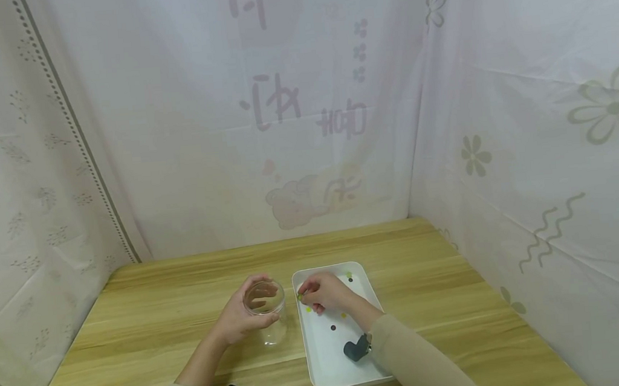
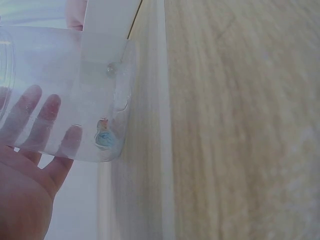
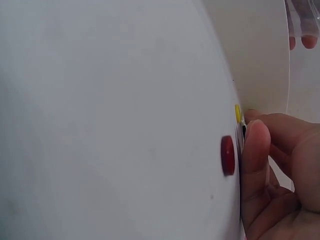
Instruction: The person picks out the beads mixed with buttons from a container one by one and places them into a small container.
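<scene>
My left hand grips a clear jar, thumb and fingers round its upper part. The jar stands upright on the table, left of a white tray. Small blue and reddish shapes show low on the jar in the left wrist view; whether inside or on the wall, I cannot tell. Over the tray's left rim, my right hand pinches a small green piece between thumb and fingertips. Beside those fingertips lie a yellow disc and a dark red button-like disc.
Other small discs lie scattered in the tray: an orange one, a dark one, and a green one near the far end. The wooden table meets patterned white curtains at the back and sides.
</scene>
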`<state>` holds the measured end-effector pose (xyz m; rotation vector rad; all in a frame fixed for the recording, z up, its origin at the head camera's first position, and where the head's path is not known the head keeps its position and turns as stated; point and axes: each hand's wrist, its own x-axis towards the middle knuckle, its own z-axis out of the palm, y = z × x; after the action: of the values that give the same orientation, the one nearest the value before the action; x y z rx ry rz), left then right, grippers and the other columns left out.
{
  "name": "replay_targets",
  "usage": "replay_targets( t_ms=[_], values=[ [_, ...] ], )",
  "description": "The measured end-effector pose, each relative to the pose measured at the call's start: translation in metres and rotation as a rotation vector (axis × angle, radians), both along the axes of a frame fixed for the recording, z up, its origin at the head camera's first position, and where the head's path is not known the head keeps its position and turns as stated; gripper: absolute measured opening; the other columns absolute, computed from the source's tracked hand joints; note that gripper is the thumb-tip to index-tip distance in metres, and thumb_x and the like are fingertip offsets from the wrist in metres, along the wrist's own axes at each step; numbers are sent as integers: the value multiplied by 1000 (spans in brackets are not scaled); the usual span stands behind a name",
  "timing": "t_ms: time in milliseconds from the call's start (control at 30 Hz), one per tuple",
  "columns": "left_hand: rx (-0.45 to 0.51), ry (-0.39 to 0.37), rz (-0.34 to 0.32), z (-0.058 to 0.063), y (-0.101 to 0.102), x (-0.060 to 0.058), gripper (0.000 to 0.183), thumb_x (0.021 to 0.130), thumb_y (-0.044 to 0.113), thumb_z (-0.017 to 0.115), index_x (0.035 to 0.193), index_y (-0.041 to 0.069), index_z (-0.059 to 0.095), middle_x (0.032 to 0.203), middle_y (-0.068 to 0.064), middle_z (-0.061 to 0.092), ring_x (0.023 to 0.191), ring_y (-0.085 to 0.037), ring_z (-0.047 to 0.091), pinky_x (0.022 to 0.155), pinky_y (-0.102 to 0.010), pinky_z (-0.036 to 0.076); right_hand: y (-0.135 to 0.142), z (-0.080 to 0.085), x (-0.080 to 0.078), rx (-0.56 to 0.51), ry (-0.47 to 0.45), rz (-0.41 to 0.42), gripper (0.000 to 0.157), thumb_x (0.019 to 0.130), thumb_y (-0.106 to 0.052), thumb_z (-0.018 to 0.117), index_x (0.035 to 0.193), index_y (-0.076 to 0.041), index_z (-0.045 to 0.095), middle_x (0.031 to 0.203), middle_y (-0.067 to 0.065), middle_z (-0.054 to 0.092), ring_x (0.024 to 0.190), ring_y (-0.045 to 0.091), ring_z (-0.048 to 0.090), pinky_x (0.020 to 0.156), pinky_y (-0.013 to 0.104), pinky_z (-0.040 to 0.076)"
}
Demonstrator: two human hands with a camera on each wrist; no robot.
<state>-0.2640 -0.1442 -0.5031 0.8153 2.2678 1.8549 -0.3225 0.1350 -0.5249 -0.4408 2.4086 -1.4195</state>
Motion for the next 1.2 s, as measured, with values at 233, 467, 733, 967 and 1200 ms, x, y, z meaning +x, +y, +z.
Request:
replay_targets(
  t_ms=[233,467,733,967,1200],
  values=[
    [-3,10,4,-1,0,0,73,90,13,88,151,10,48,145,-26,63,137,-49,61,114,-72,47,1,3,1,-2,-9,-6,15,100,-11,77,114,-7,77,84,4,69,61,12,64,58,23,57],
    [7,17,-1,-1,0,1,73,90,12,88,151,8,48,145,-27,63,137,-50,61,114,-73,47,0,6,2,-1,-11,1,15,100,-11,76,114,-6,77,85,5,70,64,13,65,59,24,58],
    [9,7,-1,-2,0,0,73,90,11,88,151,9,49,145,-24,64,137,-48,61,114,-70,47,0,14,3,12,17,-8,14,100,-11,76,114,-8,78,86,1,73,66,11,66,57,23,50],
    [4,-3,-5,-2,-1,0,73,90,12,88,151,10,49,145,-23,64,138,-47,61,115,-69,48,1,16,1,-7,20,-26,16,101,-11,73,116,-7,77,92,5,78,65,10,65,54,21,45],
    [11,-5,-8,-1,-1,-1,73,90,11,88,152,9,48,145,-24,64,137,-47,61,114,-69,48,1,23,2,-11,36,-29,19,101,-13,74,119,-9,77,96,11,79,65,11,64,54,22,44]
  ],
)
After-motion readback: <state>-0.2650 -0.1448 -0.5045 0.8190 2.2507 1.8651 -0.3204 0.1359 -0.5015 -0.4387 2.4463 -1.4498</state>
